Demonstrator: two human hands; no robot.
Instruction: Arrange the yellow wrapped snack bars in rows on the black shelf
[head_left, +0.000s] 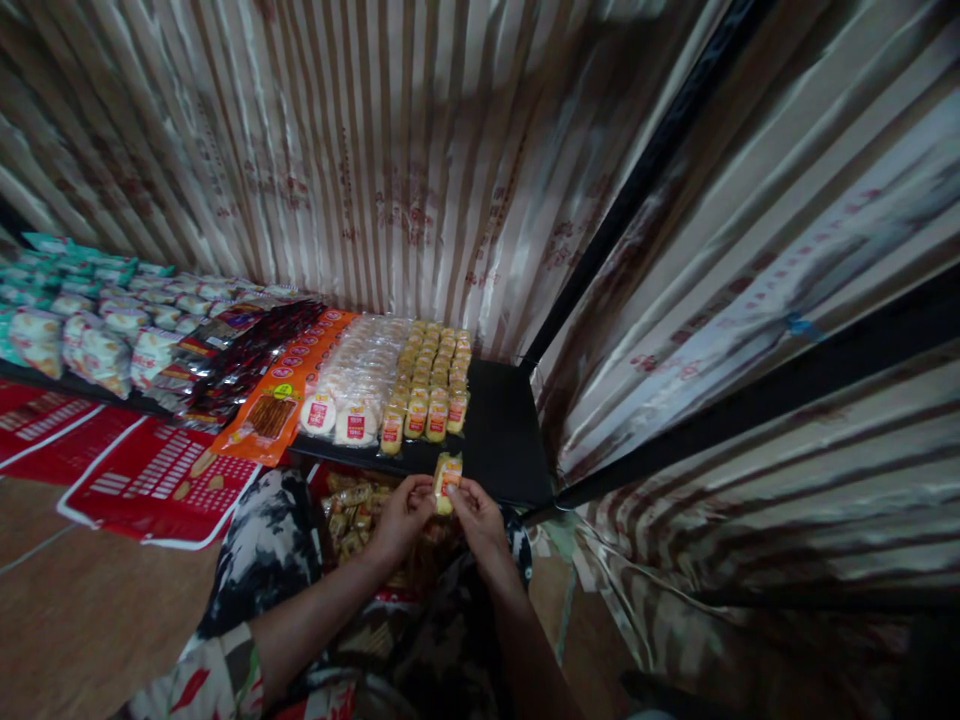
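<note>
- Striped curtain [420, 150] is hanging behind black shelf [506, 425].
- Our left hand [406, 515] and right hand [478, 518] are pinching yellow packet [448, 470] before shelf.
- Similar packets [437, 412] are lining shelf.

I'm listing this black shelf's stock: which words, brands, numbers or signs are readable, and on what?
No text is readable.
Held small yellow wrapped snack: orange-red print, too small.
Matching yellow packets in rows: reddish print, too small.
Round white wrapped snacks: label print, too small.
Long orange plastic packet: print blurred.
Striped beige-brown sheeting: reddish print, blurred.
</note>
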